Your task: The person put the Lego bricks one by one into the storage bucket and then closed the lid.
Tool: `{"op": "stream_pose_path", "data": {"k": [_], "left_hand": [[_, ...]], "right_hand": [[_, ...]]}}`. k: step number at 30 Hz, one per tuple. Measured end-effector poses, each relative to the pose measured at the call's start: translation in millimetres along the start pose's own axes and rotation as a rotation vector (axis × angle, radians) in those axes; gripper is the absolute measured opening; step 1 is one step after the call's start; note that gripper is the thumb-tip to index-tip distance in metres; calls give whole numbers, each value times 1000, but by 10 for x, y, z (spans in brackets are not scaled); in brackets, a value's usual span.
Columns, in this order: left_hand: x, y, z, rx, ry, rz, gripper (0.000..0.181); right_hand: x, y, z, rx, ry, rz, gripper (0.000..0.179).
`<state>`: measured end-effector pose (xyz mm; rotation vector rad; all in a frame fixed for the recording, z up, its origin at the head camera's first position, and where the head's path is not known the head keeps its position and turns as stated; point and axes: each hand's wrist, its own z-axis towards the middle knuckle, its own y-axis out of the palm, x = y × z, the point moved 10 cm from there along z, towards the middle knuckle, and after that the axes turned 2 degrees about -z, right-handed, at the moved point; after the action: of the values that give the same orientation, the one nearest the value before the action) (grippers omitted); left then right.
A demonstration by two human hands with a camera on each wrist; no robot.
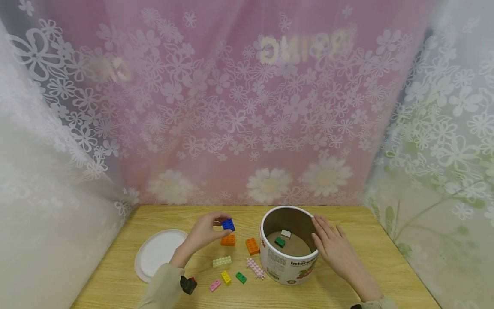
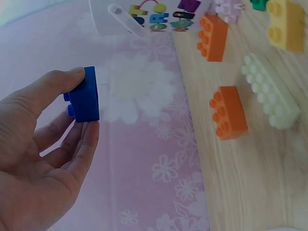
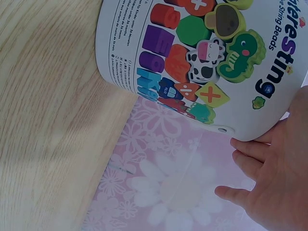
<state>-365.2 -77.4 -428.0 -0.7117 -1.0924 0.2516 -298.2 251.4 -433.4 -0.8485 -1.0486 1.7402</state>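
Observation:
Between thumb and fingers, my left hand (image 1: 206, 231) pinches a blue building brick (image 1: 228, 225), raised above the table to the left of a round white tub (image 1: 285, 266). The left wrist view shows the same blue brick (image 2: 85, 96) side-on, its studs facing the palm. My right hand (image 1: 335, 246) rests on the tub's right rim with its fingers extended. Inside the open tub lie a white brick (image 1: 286, 234) and a dark green brick (image 1: 280, 242). Just below the left hand sits an orange brick (image 1: 228, 240); another orange brick (image 1: 252, 246) lies beside the tub.
A white round lid (image 1: 160, 253) lies at the left. In front are a pale green brick (image 1: 221, 262), a light pink piece (image 1: 255, 268), a yellow brick (image 1: 226, 278), a green brick (image 1: 241, 277) and a pink brick (image 1: 215, 285). Flowered curtains (image 1: 239, 128) enclose the table.

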Motion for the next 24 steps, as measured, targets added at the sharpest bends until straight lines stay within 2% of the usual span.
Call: {"op": "stream_pose_path", "data": {"k": [11, 19, 24], "left_hand": [[406, 176, 306, -27, 92, -27, 36], [653, 402, 504, -49, 157, -35, 37], [774, 566, 575, -76, 169, -52, 38]], "right_hand": [[9, -4, -9, -4, 6, -8, 54], [13, 6, -11, -12, 14, -10, 54], [5, 12, -11, -19, 10, -21, 54]]}}
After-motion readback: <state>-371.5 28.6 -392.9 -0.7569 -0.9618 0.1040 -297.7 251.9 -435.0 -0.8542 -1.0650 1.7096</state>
